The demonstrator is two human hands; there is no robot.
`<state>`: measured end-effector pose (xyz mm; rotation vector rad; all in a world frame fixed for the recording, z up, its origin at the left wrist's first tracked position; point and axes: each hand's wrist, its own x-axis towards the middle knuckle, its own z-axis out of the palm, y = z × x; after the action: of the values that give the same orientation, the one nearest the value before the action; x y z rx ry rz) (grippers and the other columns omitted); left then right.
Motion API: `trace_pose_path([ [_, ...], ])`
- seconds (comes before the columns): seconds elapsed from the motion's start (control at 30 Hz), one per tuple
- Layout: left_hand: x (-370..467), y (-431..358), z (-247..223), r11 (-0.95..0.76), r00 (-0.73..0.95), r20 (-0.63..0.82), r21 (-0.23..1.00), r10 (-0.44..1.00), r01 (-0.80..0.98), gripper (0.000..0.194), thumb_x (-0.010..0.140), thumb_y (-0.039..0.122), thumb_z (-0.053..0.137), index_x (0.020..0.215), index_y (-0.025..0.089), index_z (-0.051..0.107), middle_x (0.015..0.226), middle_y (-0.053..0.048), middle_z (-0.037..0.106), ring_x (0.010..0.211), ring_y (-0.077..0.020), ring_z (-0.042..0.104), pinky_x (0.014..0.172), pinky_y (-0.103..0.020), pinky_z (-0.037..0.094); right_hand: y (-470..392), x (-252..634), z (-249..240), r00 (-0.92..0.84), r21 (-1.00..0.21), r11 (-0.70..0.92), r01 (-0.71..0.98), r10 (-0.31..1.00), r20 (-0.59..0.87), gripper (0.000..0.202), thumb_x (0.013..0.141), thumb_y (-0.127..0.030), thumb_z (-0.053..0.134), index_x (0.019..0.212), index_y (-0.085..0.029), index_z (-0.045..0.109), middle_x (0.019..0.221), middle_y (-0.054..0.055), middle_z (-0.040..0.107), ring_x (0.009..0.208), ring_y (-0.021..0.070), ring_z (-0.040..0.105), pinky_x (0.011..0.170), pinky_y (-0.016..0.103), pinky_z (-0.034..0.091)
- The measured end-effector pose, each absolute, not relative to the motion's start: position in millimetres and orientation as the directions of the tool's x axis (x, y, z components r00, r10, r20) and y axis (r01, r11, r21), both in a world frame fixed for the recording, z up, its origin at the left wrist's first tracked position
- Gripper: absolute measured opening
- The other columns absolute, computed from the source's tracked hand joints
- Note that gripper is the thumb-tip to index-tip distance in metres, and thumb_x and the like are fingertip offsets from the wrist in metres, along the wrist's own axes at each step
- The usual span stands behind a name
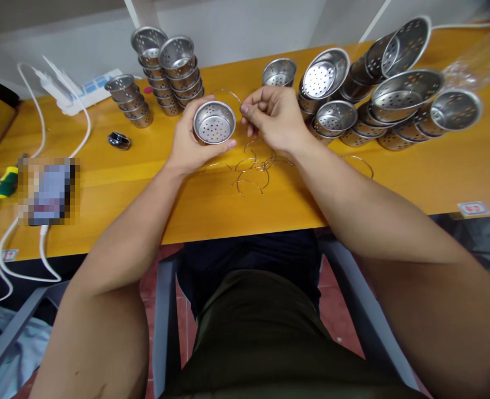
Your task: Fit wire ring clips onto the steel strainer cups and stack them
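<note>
My left hand (189, 138) is wrapped round a small perforated metal cup (214, 123), its mouth tipped toward me so the holed bottom shows. To the right, my right hand (272, 115) pinches one end of a thin curved wire (227, 91) between thumb and finger. That wire arcs leftward just above the cup's rim; whether it touches the cup I cannot tell. Several similar curved wires (253, 166) lie loosely on the yellow table between my forearms. Another wire (361, 160) rests beyond my right forearm.
Stacked perforated cups stand at the back left (182, 72) and, some leaning, at the right (407, 94). On the left are a dark shiny object (119, 140), a blurred-out phone (50, 191) with white cables, a power strip (91, 88) and a yellow-green handle (6, 183).
</note>
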<state>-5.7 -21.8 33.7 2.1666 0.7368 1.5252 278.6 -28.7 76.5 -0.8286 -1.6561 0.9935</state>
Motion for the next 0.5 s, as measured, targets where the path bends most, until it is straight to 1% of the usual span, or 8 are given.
trace_pose_path([
  [0.07,-5.0,-20.7,30.1,-0.783,0.27,0.736,0.6,0.621,0.165,0.119,0.072,0.102,0.115,0.165,0.042,0.072,0.172,-0.012,0.082,0.157,-0.0447,0.082,0.138,-0.072,0.068,-27.2,276.7,72.4,-0.303,-0.914,0.404,0.042,0.876,0.374,0.05,0.102,-0.059,0.112,0.104,-0.03,0.072,0.093,0.003,0.085,0.06,0.0147,0.064,0.056,0.038,0.051],
  [0.13,-3.2,-22.0,29.3,-0.781,0.277,0.732,0.605,0.623,0.156,0.117,0.072,0.1,0.117,0.163,0.041,0.073,0.17,-0.011,0.084,0.156,-0.0448,0.083,0.137,-0.073,0.069,-25.7,275.3,67.2,-0.344,-0.92,0.389,0.045,0.871,0.351,0.047,0.105,-0.053,0.111,0.105,-0.029,0.07,0.092,0.002,0.084,0.061,0.0142,0.065,0.057,0.036,0.052],
  [0.2,-0.8,-26.1,31.0,-0.774,0.292,0.72,0.611,0.63,0.163,0.121,0.071,0.103,0.116,0.163,0.038,0.073,0.167,-0.012,0.086,0.156,-0.0451,0.084,0.139,-0.073,0.068,-25.9,273.3,62.3,-0.372,-0.913,0.403,0.069,0.859,0.351,0.042,0.11,-0.046,0.107,0.105,-0.029,0.069,0.089,0.0,0.081,0.064,0.0154,0.068,0.06,0.035,0.056],
  [0.3,2.9,-35.3,36.4,-0.748,0.336,0.676,0.64,0.656,0.175,0.125,0.071,0.107,0.113,0.163,0.033,0.074,0.164,-0.016,0.086,0.158,-0.0473,0.084,0.142,-0.071,0.066,-29.9,269.2,58.4,-0.407,-0.883,0.455,0.112,0.832,0.377,0.041,0.113,-0.044,0.104,0.102,-0.03,0.067,0.088,-0.001,0.077,0.071,0.0191,0.071,0.067,0.036,0.064],
  [0.4,5.2,-43.3,42.2,-0.723,0.377,0.632,0.668,0.677,0.178,0.119,0.073,0.102,0.116,0.16,0.03,0.076,0.159,-0.017,0.087,0.157,-0.0477,0.085,0.141,-0.067,0.068,-35.4,266.9,58.1,-0.449,-0.867,0.485,0.112,0.803,0.391,0.043,0.109,-0.038,0.109,0.101,-0.03,0.067,0.091,0.0,0.077,0.076,0.021,0.073,0.074,0.039,0.07],
  [0.5,5.0,-47.4,46.2,-0.696,0.396,0.595,0.694,0.7,0.188,0.115,0.075,0.097,0.118,0.159,0.029,0.078,0.159,-0.018,0.088,0.155,-0.0466,0.086,0.139,-0.065,0.07,-37.3,269.2,58.3,-0.498,-0.861,0.497,0.11,0.777,0.385,0.041,0.105,-0.031,0.11,0.1,-0.029,0.07,0.092,0.0,0.078,0.078,0.0218,0.073,0.077,0.041,0.072],
])
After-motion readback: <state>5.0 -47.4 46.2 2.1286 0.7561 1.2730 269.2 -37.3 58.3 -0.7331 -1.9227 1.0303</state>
